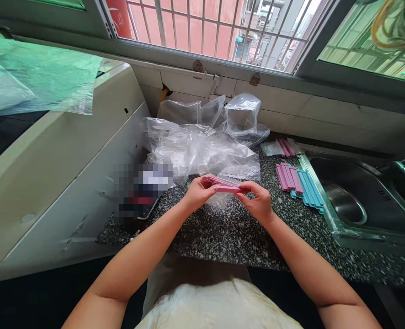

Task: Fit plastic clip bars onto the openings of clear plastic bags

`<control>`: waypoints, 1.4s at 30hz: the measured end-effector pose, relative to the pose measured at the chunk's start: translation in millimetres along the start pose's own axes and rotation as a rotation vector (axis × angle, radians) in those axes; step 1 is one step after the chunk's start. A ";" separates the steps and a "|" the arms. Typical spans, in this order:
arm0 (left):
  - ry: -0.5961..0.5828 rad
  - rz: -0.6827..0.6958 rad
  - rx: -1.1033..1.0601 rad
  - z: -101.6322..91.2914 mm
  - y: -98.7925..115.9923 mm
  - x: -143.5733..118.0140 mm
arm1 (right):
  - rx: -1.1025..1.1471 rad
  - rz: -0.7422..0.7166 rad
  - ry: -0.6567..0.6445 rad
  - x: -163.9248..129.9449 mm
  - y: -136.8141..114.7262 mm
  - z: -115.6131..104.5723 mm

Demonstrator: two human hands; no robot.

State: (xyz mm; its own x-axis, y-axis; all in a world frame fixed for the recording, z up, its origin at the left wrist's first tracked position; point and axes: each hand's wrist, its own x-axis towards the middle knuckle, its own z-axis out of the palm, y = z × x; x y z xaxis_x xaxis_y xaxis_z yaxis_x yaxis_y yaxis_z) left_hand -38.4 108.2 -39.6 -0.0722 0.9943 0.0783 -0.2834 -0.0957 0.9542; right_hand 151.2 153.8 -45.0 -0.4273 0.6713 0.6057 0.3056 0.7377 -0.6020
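Observation:
Pink bag sealing clips (pixel 227 188) are held level between my two hands over the counter, several bunched together. My left hand (pixel 199 195) pinches their left end. At the right end, the thumb and fingertips of my right hand (pixel 258 202) are closed on them. A clear plastic bag lies just behind and partly below the clips; whether it touches them I cannot tell. To the right of my right hand, more pink clips (pixel 286 177) lie in a row beside blue clips (pixel 308 189). Farther back sits a small clear packet (pixel 272 148) with pink clips on it.
Crumpled clear plastic bags (pixel 202 148) are heaped against the tiled wall. A sink (pixel 346 201) is set into the speckled counter (pixel 219 237) at right. A blurred-out device (pixel 142 192) lies at left beside a pale appliance (pixel 68 169). A barred window (pixel 205 23) stands behind.

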 end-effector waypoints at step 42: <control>-0.072 0.173 0.336 -2.5 -3.9 -2.2 | 0.346 0.459 -0.251 6.3 -2.1 -2.5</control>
State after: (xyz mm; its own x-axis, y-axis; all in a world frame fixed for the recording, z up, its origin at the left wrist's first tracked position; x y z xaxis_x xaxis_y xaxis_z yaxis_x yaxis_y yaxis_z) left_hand -39.6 106.2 -44.2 -0.0208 0.9668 0.2548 0.0574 -0.2532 0.9657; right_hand 150.1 156.7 -38.7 -0.5172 0.8460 0.1299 0.2305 0.2839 -0.9307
